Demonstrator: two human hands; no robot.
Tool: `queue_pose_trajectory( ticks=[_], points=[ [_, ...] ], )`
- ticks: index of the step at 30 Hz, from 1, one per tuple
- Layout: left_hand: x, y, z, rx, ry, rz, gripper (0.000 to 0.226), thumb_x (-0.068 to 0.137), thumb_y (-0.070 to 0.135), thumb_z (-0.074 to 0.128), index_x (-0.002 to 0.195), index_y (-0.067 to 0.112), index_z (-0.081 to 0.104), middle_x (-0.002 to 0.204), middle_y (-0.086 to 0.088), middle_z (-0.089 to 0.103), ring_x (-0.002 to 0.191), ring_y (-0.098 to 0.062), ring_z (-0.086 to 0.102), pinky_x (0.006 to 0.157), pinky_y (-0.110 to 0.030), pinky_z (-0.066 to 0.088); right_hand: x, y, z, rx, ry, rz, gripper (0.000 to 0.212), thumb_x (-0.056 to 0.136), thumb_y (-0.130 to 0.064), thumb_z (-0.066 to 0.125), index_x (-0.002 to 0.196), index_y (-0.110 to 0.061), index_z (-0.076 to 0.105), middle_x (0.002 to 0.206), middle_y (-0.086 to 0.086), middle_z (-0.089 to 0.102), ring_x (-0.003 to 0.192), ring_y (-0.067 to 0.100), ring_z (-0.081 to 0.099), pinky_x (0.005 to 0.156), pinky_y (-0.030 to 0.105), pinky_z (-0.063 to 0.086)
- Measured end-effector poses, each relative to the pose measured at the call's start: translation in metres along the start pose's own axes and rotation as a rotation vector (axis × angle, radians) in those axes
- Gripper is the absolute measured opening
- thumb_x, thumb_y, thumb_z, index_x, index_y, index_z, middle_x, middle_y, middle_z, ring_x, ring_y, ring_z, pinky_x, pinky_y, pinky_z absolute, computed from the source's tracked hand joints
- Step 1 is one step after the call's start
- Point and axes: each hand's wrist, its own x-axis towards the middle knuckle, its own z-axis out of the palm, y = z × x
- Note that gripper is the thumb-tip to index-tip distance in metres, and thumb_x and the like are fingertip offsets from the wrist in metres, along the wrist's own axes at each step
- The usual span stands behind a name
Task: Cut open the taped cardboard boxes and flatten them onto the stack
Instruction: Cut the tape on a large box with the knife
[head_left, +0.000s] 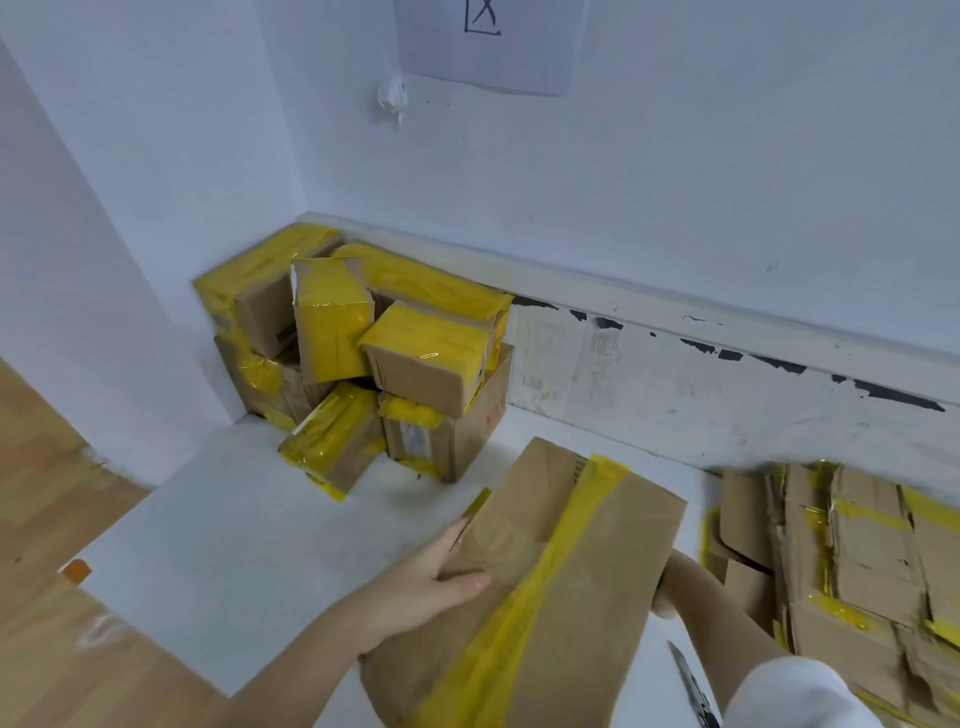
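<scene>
One head view only, looking down at a white tabletop (249, 540) set into a white-walled corner. Nearest, a flattened cardboard box (545, 587) crossed by a long strip of yellow tape (540, 587), held tilted above the table. Left hand (431, 582) gripping its left edge, thumb laid across the top face, fingers tucked beneath. Right hand (662, 605) mostly hidden behind the box's right edge, only a bit of it and the forearm showing below a white sleeve (789, 693); cannot tell whether curled on the cardboard or merely against it. Just below that forearm, lying flat on the table, a knife (691, 686), touched by neither hand. Back in the corner, a pile of taped boxes (363, 353), brown card wrapped in yellow tape, heaped against both walls, some tilted, some leaning on one another. At right, against the scuffed lower wall, a stack of flattened cardboard (852, 571) with scraps of yellow tape, near the held box but apart from it. High on the wall, a sheet of paper (488, 41) with a black mark. At left, wooden flooring (47, 467).
</scene>
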Motion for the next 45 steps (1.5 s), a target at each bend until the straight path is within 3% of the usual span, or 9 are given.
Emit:
queue_pose_trajectory(
  ticks=[4,8,13,19,26,33,38,41,45],
  points=[
    [0.009,-0.009,0.012,-0.09,0.135,-0.015,0.043,0.093,0.024,0.055,0.126,0.044,0.035,0.12,0.03,0.051,0.106,0.017,0.048,0.083,-0.003,0.04,-0.02,-0.015,-0.003,0.09,0.12,-0.01,0.02,0.094,-0.01,0.04,0.075,-0.007,0.047,0.069,0.007,0.044,0.055,0.019,0.041,0.047,0.024,0.04],
    [0.016,-0.008,0.047,-0.033,0.291,0.04,0.06,0.095,0.017,0.051,0.144,0.033,0.02,0.142,0.019,0.034,0.13,-0.003,0.037,0.105,-0.018,0.03,-0.067,-0.036,-0.014,-0.093,0.264,-0.391,0.026,0.099,-0.017,0.041,0.122,-0.011,0.05,0.111,0.005,0.05,0.109,0.024,0.05,0.09,0.037,0.044],
    [0.032,-0.006,0.054,0.853,0.42,0.632,0.073,0.085,0.001,0.028,0.149,0.031,0.011,0.155,0.01,0.016,0.143,-0.016,0.01,0.116,-0.038,0.015,-0.102,0.036,-0.079,-0.84,0.631,-0.715,0.027,0.093,-0.018,0.043,0.107,-0.003,0.059,0.105,0.016,0.059,0.094,0.033,0.056,0.076,0.035,0.043],
    [0.076,0.029,0.025,0.95,-0.027,0.654,0.068,0.078,0.014,0.017,0.14,0.029,0.039,0.144,0.028,0.018,0.134,0.015,-0.01,0.117,-0.027,-0.009,-0.103,0.126,-0.103,-1.157,0.664,-0.512,0.053,0.027,-0.015,0.093,0.073,-0.001,0.07,0.08,0.026,0.065,0.072,0.045,0.066,0.045,0.041,0.05],
    [0.126,0.053,0.003,1.077,-0.042,0.593,0.067,0.087,0.065,0.015,0.145,0.033,0.025,0.146,0.026,0.004,0.137,0.006,-0.003,0.115,-0.028,0.0,-0.112,0.144,-0.102,-1.279,0.645,-0.636,0.024,0.062,-0.038,0.035,0.051,-0.016,0.033,0.049,0.013,0.04,0.034,0.028,0.047,0.044,0.02,0.019],
    [0.159,0.055,-0.009,0.7,0.018,0.462,0.037,0.098,0.028,0.045,0.134,0.028,0.048,0.139,0.01,0.047,0.127,-0.004,0.04,0.105,-0.024,0.03,-0.113,0.161,-0.096,-1.187,0.761,-0.725,0.066,0.093,-0.048,0.013,0.045,-0.013,0.043,0.053,0.004,0.021,0.035,0.031,0.045,0.045,0.023,0.021],
    [0.161,0.059,-0.006,0.689,0.063,0.468,0.032,0.099,0.023,0.042,0.129,0.021,0.054,0.129,0.007,0.056,0.116,-0.007,0.05,0.089,-0.017,0.035,-0.117,0.154,-0.103,-1.224,0.442,-0.489,0.068,0.037,-0.042,0.082,0.06,-0.023,0.02,0.059,-0.008,0.014,0.031,0.016,0.038,0.046,0.012,0.006],
    [0.162,0.06,-0.005,0.655,0.079,0.446,0.03,0.099,0.02,0.042,0.125,0.02,0.057,0.12,0.006,0.06,0.104,-0.007,0.054,0.08,-0.015,0.038,-0.11,0.148,-0.11,-1.046,0.638,-0.321,0.048,0.083,-0.026,0.065,0.062,-0.021,0.022,0.068,-0.005,0.032,0.075,0.019,0.047,0.056,0.021,0.029],
    [0.159,0.056,-0.012,0.589,0.074,0.411,0.026,0.097,0.019,0.048,0.118,0.02,0.062,0.119,0.005,0.062,0.11,-0.01,0.055,0.092,-0.023,0.042,-0.129,0.164,-0.118,-0.729,0.591,-0.193,0.015,0.085,-0.011,0.063,0.081,-0.005,0.05,0.067,0.009,0.059,0.072,0.026,0.06,0.055,0.015,0.038]
  ],
)
